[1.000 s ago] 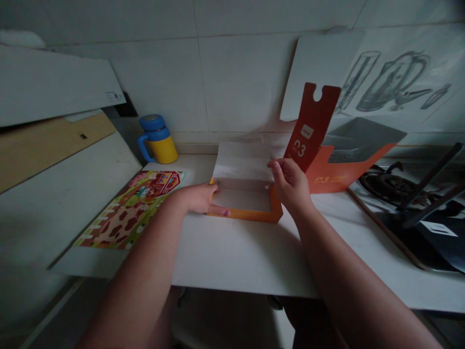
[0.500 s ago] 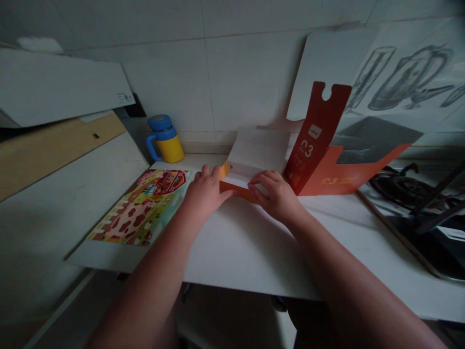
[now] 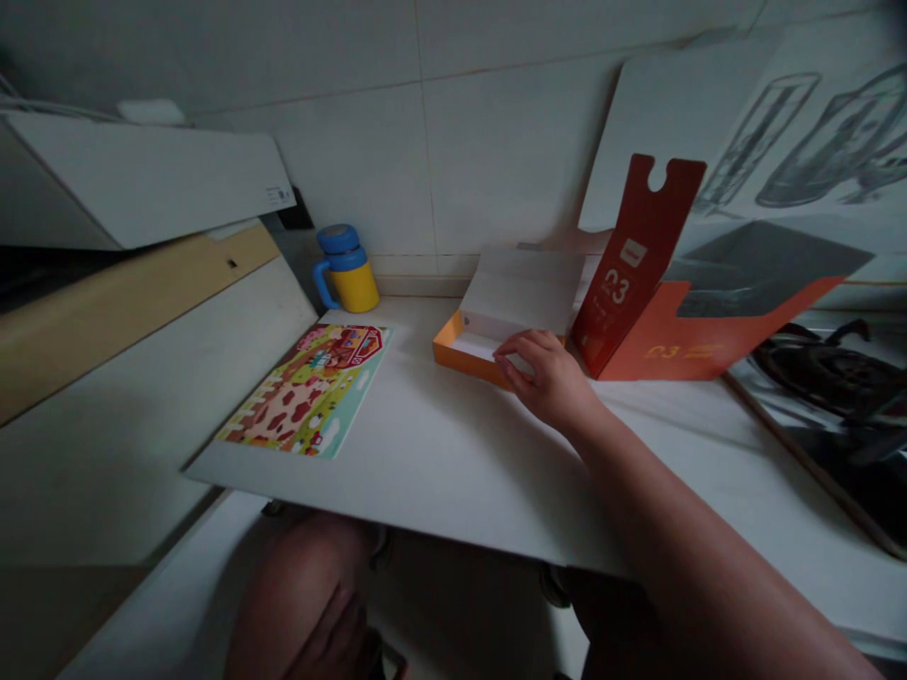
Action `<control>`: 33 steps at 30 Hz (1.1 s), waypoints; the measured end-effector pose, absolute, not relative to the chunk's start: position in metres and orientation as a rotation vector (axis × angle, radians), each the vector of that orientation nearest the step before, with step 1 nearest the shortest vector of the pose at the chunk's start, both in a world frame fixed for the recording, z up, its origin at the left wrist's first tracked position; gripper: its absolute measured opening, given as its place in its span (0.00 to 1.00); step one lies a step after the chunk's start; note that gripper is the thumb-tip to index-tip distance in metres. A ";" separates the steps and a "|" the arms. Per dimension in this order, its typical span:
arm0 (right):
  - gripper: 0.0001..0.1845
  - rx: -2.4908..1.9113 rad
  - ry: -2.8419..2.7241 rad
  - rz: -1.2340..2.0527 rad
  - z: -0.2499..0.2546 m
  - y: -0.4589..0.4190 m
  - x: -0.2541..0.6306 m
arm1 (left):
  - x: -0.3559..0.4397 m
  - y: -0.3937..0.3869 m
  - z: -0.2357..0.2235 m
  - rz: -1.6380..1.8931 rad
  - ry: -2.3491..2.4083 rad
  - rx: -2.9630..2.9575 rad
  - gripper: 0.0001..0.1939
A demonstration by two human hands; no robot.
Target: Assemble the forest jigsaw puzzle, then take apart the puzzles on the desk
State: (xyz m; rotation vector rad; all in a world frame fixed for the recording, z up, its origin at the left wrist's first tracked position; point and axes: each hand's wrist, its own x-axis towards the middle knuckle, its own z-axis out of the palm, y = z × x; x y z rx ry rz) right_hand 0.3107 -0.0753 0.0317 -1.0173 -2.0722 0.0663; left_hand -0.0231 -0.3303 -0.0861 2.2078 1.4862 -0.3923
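Note:
A shallow orange box [image 3: 464,361] with a white inside lies on the counter, its lid [image 3: 528,281] folded back toward the wall. My right hand [image 3: 542,373] is at the box's front wall, fingers curled over the edge and thumb in front, closed on it. Low in the view, in dim light, my left hand [image 3: 332,631] lies against my bent knee [image 3: 294,576], fingers stretched side by side; its palm is hidden. Just right of the box stands a taller orange carton [image 3: 676,331] with its flap up.
A farm-picture sheet [image 3: 304,392] lies on the counter's left side. Behind it stands a yellow mug with a blue lid [image 3: 354,281]. At right is a gas stove [image 3: 836,368]; at left, a white box [image 3: 156,179] rests on a board.
My left hand has let go of the box's left corner and dropped down to my knee. My right hand stays at the box's front wall. The view has shifted slightly left.

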 end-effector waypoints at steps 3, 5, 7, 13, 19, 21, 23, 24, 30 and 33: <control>0.15 -1.147 -2.159 0.032 0.023 -0.072 0.312 | -0.055 -0.336 -0.096 -0.299 1.883 2.343 0.25; 0.19 -1.228 -2.224 -0.018 0.019 -0.069 0.313 | -0.075 -0.329 -0.086 -0.237 2.114 2.341 0.26; 0.18 -1.266 -2.294 -0.036 0.017 -0.065 0.315 | -0.089 -0.318 -0.066 -0.226 2.153 2.261 0.25; 0.17 -1.501 -2.324 -0.092 0.020 -0.059 0.329 | -0.114 -0.285 0.007 0.267 2.143 2.056 0.21; 0.17 -1.669 -2.214 -0.110 0.020 -0.059 0.338 | -0.153 -0.213 0.026 0.419 2.530 2.175 0.29; 0.17 -1.683 -2.198 -0.126 0.020 -0.060 0.337 | -0.165 -0.184 0.022 0.205 2.652 2.104 0.31; 0.17 -1.701 -2.178 -0.141 0.020 -0.060 0.336 | -0.174 -0.160 0.017 -0.030 2.721 1.989 0.35; 0.17 -1.709 -2.169 -0.143 0.021 -0.060 0.336 | -0.177 -0.151 0.015 -0.095 2.741 1.931 0.36; 0.17 -1.709 -2.180 -0.110 0.020 -0.057 0.338 | -0.189 -0.132 0.006 -0.225 2.733 1.829 0.42; 0.17 -1.704 -2.180 -0.121 0.020 -0.056 0.339 | -0.185 -0.135 0.005 -0.249 2.763 1.857 0.41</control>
